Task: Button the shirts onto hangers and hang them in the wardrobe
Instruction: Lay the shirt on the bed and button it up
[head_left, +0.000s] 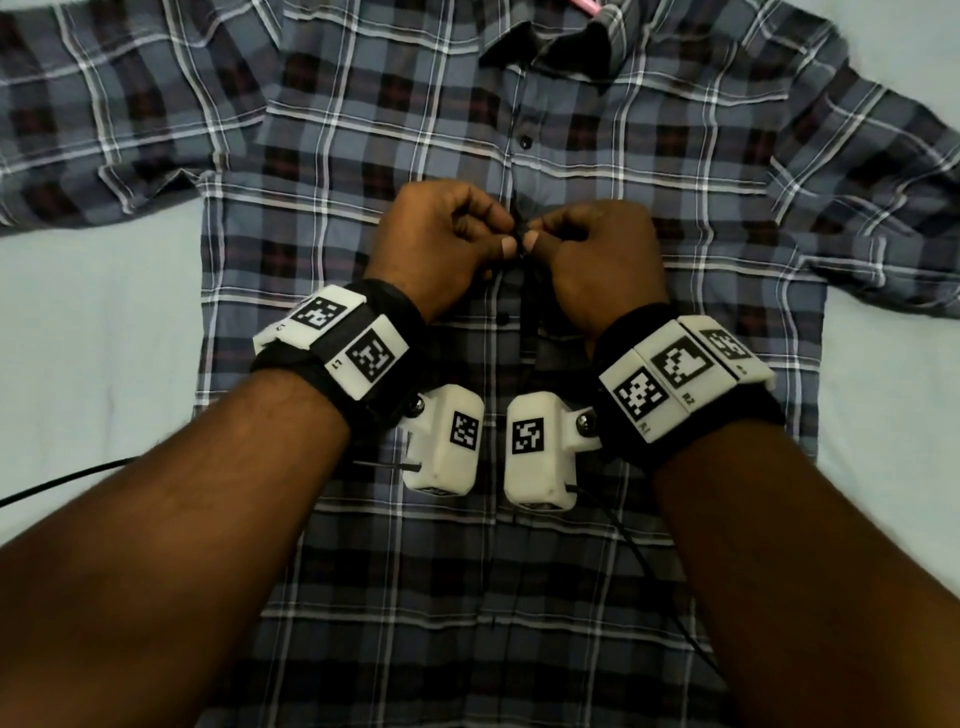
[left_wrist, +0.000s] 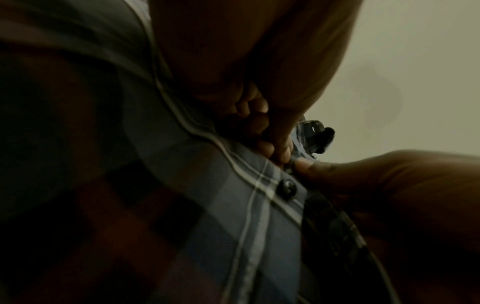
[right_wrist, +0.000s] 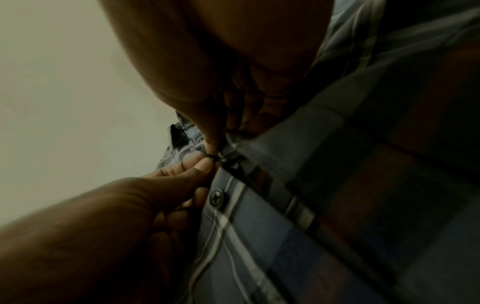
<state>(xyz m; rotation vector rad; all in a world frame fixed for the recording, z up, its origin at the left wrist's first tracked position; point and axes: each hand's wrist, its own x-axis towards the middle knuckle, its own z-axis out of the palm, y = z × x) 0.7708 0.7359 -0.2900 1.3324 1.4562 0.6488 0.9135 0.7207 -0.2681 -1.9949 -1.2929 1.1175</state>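
A blue-grey plaid shirt (head_left: 363, 171) lies face up and spread flat, with its collar at the top. Part of a pink hanger (head_left: 590, 6) shows at the collar. My left hand (head_left: 501, 236) and right hand (head_left: 543, 236) meet at mid-chest, each pinching an edge of the front placket. One dark button (head_left: 525, 142) above the hands is fastened. Below them a second button (head_left: 503, 317) sits on the open placket, also visible from the wrists (left_wrist: 286, 187) (right_wrist: 216, 197). The wrist views show the left hand (left_wrist: 280, 152) and right hand (right_wrist: 213, 148) with fingertips pressed on the fabric; the button between them is hidden.
The shirt lies on a pale bedsheet (head_left: 104, 291) that shows on both sides. A thin black cable (head_left: 52, 480) runs over the sheet at the left, and another cable (head_left: 649, 571) trails across the lower shirt from the right wrist camera.
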